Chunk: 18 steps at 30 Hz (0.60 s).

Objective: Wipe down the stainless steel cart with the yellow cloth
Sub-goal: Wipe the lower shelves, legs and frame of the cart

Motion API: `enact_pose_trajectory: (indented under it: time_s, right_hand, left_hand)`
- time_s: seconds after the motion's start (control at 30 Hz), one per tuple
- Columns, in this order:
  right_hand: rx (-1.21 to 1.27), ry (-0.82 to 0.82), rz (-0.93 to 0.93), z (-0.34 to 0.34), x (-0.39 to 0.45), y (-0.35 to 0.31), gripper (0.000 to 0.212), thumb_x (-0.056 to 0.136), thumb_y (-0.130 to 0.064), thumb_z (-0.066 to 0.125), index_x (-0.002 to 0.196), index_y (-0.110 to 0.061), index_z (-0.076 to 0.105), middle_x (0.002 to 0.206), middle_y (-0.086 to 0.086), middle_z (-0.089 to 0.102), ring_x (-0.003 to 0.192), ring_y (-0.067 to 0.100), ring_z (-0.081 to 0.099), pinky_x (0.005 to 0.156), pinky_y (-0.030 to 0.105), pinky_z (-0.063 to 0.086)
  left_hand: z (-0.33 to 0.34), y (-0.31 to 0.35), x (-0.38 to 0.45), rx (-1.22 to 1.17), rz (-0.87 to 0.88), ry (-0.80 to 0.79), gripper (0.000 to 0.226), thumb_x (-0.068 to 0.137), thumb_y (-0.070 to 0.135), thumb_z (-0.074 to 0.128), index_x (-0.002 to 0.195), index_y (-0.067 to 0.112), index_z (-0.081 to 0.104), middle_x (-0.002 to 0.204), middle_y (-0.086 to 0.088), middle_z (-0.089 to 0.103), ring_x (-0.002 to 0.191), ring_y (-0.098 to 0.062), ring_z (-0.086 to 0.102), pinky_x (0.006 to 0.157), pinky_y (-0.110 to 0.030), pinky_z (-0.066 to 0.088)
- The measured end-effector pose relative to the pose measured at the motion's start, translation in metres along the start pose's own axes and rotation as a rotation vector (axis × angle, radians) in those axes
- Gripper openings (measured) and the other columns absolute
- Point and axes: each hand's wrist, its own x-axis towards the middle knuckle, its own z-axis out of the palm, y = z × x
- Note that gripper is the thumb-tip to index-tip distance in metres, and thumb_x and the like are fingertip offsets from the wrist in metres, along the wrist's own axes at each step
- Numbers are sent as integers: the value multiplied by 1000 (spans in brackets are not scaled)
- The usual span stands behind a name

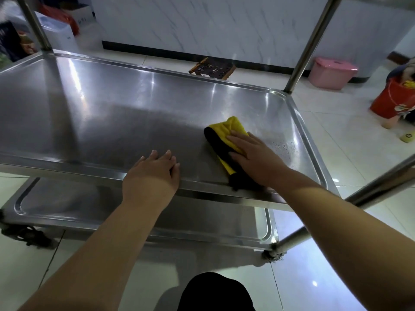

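The stainless steel cart [116,104] fills the view, its middle shelf a shiny tray with a raised rim. On the shelf's right part lies the yellow cloth [226,133], yellow on top with a black underside. My right hand [253,158] lies flat on the cloth, palm down, pressing it onto the metal near the front rim. My left hand [155,171] rests on the shelf's front edge, fingers together and flat, holding nothing. Small water drops show on the shelf right of the cloth.
A lower shelf [202,223] sits beneath. Cart posts rise at the back left [36,23], back right [310,43] and near right [381,185]. On the tiled floor behind stand a small stool [212,69], a pink lidded box [332,72] and a red bucket [395,99].
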Motion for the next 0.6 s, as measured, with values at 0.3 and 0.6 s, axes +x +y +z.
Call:
enact_pose_trajectory:
  time_s: [0.3,0.6]
  right_hand:
    - [-84,70,304,-7,17,25,53,98,-46,38,149,-34,25,158,-13,14,146,25,9,117,45,15]
    - [-15,-10,48,11,-6,-30,52,96,-49,43,146,-43,27,156,-23,14,146,16,4,118,43,14]
  left_hand:
    - [-2,2,0,-1,6,-3,41,101,35,30,138,26,43,150,4,34,140,-15,25,113,-28,15]
    - [-4,-16,7,38,-62,-55,43,98,43,30,139,34,42,150,-1,34,136,-25,35,110,-33,23]
